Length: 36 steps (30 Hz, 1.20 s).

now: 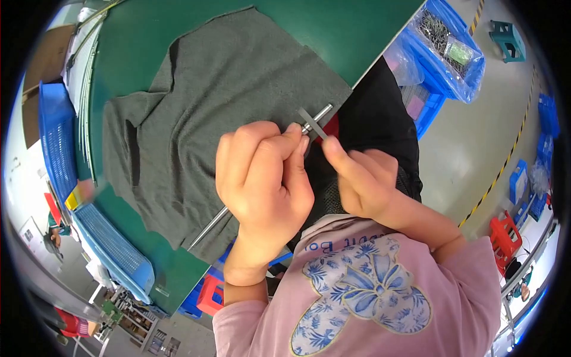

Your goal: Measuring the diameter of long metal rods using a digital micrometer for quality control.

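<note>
My left hand [264,166] is closed around a thin shiny metal rod [209,228], pinching it near its upper end between thumb and forefinger. The rod slants from lower left to upper right and passes under my fist. In my right hand [364,177], a narrow flat grey strip [308,119] is gripped under the thumb. That strip lies across the rod near its upper end; whether it is a file I cannot tell. Beneath the rod, a dark grey cloth [232,71] is spread on the green tabletop [333,27]. Something red shows partly behind the strip.
At the upper right, a blue bin [470,77] lined with plastic holds many small metal parts. Blue baskets [116,250] stand along the table's left side, near long thin rods [88,119]. A green stool [508,41] and a red stool [504,238] are on the floor to the right.
</note>
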Each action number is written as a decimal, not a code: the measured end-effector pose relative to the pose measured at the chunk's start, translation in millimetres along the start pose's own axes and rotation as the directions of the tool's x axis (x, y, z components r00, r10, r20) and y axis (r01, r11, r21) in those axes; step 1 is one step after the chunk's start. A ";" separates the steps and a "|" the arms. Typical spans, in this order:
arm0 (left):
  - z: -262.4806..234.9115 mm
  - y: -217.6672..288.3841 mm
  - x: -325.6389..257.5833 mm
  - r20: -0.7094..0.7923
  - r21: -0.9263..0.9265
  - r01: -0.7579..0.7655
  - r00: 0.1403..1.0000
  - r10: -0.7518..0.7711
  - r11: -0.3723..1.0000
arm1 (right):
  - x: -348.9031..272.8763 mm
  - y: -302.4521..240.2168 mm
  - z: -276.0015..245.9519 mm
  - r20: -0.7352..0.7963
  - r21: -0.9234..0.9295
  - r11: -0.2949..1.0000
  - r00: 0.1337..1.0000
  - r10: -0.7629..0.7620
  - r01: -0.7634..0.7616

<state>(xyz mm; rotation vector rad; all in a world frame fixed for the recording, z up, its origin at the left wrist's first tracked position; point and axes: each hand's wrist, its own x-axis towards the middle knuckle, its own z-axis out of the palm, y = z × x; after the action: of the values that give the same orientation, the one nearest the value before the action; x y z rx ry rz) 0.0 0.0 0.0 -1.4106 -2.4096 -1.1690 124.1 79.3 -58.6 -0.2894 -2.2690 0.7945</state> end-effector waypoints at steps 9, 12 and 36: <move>2.1 -2.2 2.0 -0.017 -0.032 -0.008 1.000 0.008 0.999 | -1.8 -1.0 -4.7 0.066 0.026 0.999 0.998 0.025 -0.027; 2.0 -4.2 2.2 -0.036 -0.012 -0.051 0.998 0.051 0.999 | 11.9 -2.5 -10.7 0.117 0.020 1.000 0.993 0.009 -0.011; -0.6 -0.2 0.8 0.012 -0.009 0.013 1.000 -0.013 1.000 | -13.7 2.7 -23.6 0.228 0.019 0.999 0.973 0.044 -0.050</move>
<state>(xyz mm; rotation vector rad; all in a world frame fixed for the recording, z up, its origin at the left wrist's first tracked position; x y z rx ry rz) -0.8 0.1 0.6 -1.4108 -2.4282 -1.1796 150.3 86.6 -54.5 -0.2524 -2.4718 0.9202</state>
